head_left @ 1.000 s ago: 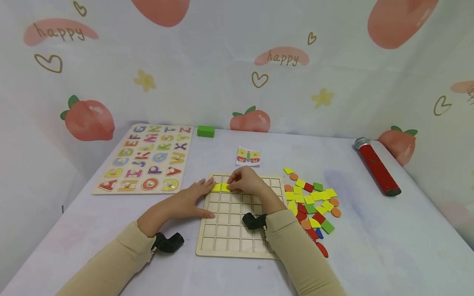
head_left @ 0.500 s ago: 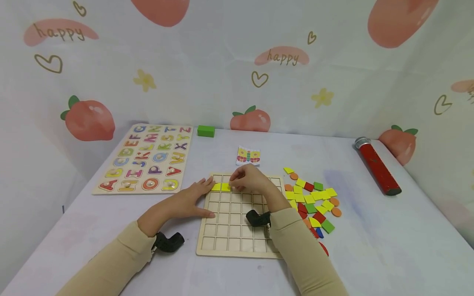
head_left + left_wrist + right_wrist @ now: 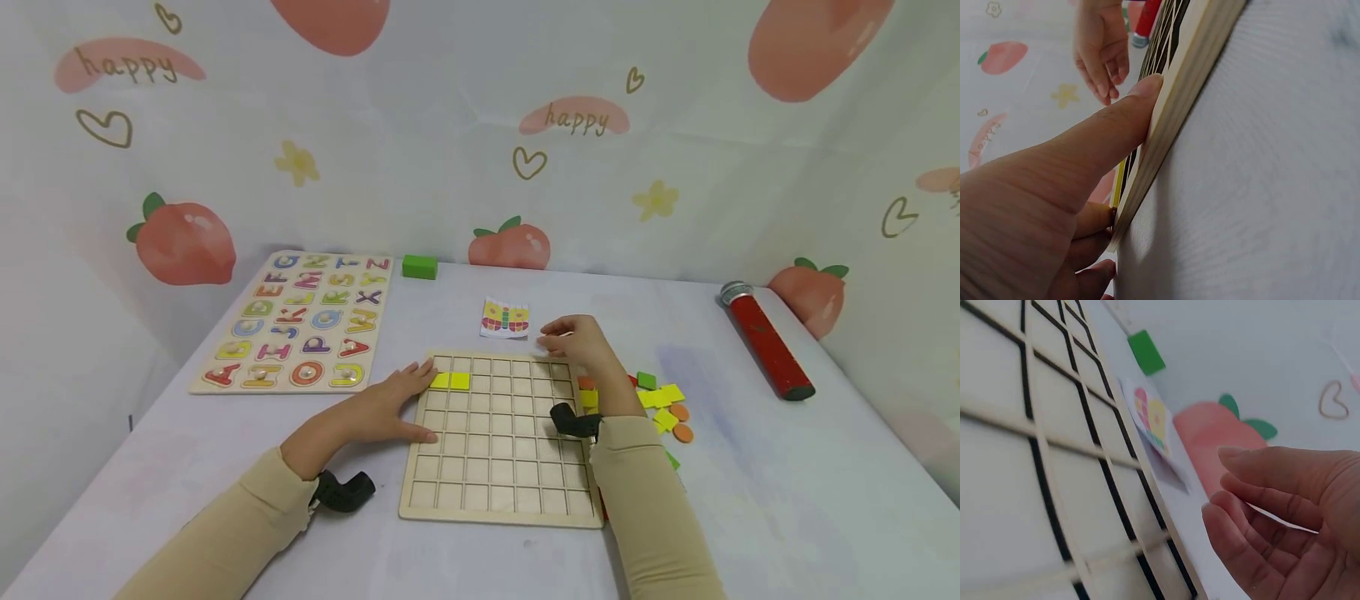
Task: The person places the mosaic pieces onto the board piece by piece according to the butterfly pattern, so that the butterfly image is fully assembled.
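Observation:
A wooden grid board (image 3: 490, 423) lies flat in the middle of the table. Two yellow square tiles (image 3: 459, 381) sit side by side in its second row at the left. My left hand (image 3: 375, 408) rests on the board's left edge, fingers spread; in the left wrist view its thumb (image 3: 1107, 134) presses on the rim. Over the board's far right corner hovers my right hand (image 3: 588, 346), fingers loosely bent; the right wrist view shows nothing between its fingertips. A small card (image 3: 505, 318) with a butterfly pattern lies just beyond the board.
Right of the board is a pile of coloured tiles (image 3: 663, 396), partly hidden by my right arm. An alphabet puzzle board (image 3: 296, 323) lies at left, with a green block (image 3: 419, 267) behind. A red microphone (image 3: 768, 343) lies far right.
My right hand has left the second yellow tile and moved right to the board's far right corner, its arm now covering more of the pile. My left hand stays put.

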A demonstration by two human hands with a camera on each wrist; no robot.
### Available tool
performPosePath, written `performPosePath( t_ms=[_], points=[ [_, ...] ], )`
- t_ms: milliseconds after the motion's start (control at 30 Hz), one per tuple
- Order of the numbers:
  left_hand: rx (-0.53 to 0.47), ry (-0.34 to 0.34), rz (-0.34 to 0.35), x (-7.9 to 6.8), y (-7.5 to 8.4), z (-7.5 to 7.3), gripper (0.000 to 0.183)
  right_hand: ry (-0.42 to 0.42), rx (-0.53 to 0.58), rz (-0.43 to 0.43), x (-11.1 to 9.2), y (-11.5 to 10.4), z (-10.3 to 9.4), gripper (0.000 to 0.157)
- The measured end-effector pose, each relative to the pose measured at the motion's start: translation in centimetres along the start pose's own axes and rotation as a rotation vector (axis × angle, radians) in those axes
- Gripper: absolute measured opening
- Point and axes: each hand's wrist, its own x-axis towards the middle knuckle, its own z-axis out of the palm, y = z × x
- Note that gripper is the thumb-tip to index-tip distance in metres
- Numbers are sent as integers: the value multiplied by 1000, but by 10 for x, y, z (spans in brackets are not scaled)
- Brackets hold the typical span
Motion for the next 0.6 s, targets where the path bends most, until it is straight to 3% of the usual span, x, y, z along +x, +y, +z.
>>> performPosePath(
  t_ms=[333, 600],
  points=[
    [10, 4, 7, 0, -1, 0, 102, 95, -2, 128, -1, 26, -29, 39],
    [5, -2, 4, 0, 1, 0, 101, 157, 0, 192, -2, 37, -36, 36]
  ],
)
